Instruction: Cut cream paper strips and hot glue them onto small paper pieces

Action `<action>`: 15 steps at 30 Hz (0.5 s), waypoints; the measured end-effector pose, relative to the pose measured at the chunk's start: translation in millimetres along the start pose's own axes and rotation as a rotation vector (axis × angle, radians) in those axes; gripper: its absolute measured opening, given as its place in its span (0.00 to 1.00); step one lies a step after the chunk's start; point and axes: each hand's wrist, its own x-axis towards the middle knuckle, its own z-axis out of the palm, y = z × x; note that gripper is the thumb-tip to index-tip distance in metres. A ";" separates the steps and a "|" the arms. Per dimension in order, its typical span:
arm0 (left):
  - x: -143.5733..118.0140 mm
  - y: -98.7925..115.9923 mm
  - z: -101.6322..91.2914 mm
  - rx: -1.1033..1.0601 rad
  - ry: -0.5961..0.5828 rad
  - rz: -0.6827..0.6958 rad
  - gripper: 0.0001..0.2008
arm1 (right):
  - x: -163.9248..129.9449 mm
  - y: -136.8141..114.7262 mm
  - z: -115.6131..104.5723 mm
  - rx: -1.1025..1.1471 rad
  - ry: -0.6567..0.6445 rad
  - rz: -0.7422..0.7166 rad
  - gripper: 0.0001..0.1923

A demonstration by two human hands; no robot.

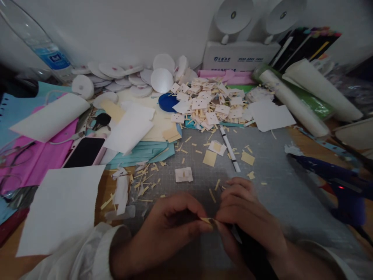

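Note:
My left hand [171, 221] pinches a small piece of yellow paper [206, 220] between thumb and fingertips, low in the middle of the view. Close against it on the right, my right hand [247, 217] is closed around a black-handled tool [256, 252]. A glint of metal shows beside the palm, but most of the tool is hidden, so its exact kind is unclear. Both hands are over a grey cutting mat [274, 194]. Just beyond them lie a small white card [183, 174] with a yellow strip on it, yellow paper squares [210, 158] and scattered yellow strips.
A heap of small white cards [204, 103] is at the back, with white round discs [116, 72] to its left. A white marker [230, 149] lies on the mat. At right is a blue glue gun [335, 179] with a red light; at left, a phone [84, 151].

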 end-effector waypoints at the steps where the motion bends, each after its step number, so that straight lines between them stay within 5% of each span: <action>1: -0.1 0.2 -0.1 -0.017 -0.015 -0.016 0.03 | -0.1 0.1 -0.1 0.001 0.000 0.003 0.09; 15: 0.7 1.5 -2.1 -0.076 -0.075 -0.106 0.06 | -3.3 1.2 0.3 0.010 -0.030 0.039 0.09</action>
